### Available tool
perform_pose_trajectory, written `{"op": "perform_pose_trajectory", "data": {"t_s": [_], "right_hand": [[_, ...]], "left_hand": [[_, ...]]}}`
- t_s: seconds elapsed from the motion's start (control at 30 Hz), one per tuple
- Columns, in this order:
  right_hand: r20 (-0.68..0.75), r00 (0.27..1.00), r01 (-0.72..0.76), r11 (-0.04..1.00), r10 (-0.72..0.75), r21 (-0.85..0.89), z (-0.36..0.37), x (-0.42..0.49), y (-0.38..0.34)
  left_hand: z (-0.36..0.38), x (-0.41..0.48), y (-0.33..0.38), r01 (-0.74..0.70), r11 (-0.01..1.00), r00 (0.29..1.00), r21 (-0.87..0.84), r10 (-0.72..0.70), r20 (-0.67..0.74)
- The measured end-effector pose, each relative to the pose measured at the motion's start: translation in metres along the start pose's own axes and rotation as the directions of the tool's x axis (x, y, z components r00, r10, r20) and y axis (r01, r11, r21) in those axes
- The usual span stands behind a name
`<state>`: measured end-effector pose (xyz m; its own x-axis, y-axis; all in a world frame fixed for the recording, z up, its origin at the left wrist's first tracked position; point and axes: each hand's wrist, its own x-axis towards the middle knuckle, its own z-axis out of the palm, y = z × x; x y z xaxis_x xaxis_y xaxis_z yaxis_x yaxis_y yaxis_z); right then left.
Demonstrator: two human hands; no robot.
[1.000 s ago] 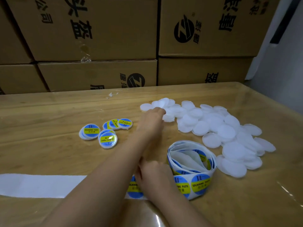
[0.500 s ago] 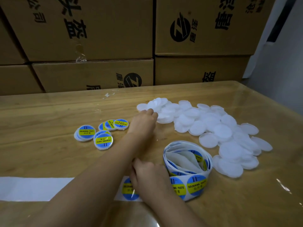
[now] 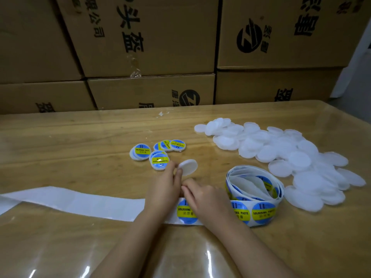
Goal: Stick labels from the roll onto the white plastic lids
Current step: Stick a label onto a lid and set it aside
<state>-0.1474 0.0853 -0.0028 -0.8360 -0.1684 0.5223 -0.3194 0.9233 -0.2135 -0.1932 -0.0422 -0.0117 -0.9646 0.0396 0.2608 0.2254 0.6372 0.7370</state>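
Your left hand (image 3: 162, 187) pinches blank lid (image 3: 188, 167) by rim, tilted, close to labelled lids (image 3: 158, 155). Your right hand (image 3: 206, 199) lies on backing strip (image 3: 80, 201) over next label (image 3: 183, 213), fingertips curled at its top edge; whether they grip it, cannot tell. Lid likely light, stiff, slick: hold rim, keep face free. Label thin, floppy, sticky: lift by edge only. Roll (image 3: 255, 189) sits just right of your hands on surface (image 3: 80, 173).
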Motion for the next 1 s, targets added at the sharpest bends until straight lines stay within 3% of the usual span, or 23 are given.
{"op": "perform_pose_trajectory", "data": {"t_s": [0.17,0.43,0.63,0.77,1.0], "right_hand": [[-0.038,0.998,0.042,0.999,-0.042,0.003,-0.004,0.002,-0.003],[0.003,1.0,0.008,0.987,-0.007,-0.16,-0.008,0.005,-0.007],[0.062,0.997,0.045,0.998,-0.047,0.041,-0.005,0.0,-0.005],[0.174,0.981,0.066,0.993,-0.082,0.097,-0.006,-0.001,-0.004],[0.208,0.972,0.057,0.97,-0.108,0.236,-0.009,0.001,0.0]], "left_hand": [[0.005,-0.016,-0.004,0.062,0.998,0.995,0.001,-0.062,-0.076],[0.001,-0.007,-0.009,0.029,0.999,0.999,0.045,-0.027,-0.045],[-0.004,0.001,-0.016,-0.002,0.999,1.0,0.048,0.002,-0.012],[-0.006,0.006,-0.02,0.009,1.0,0.999,0.001,-0.009,0.039],[-0.012,0.01,-0.014,0.121,0.953,0.989,-0.277,-0.092,0.117]]}}
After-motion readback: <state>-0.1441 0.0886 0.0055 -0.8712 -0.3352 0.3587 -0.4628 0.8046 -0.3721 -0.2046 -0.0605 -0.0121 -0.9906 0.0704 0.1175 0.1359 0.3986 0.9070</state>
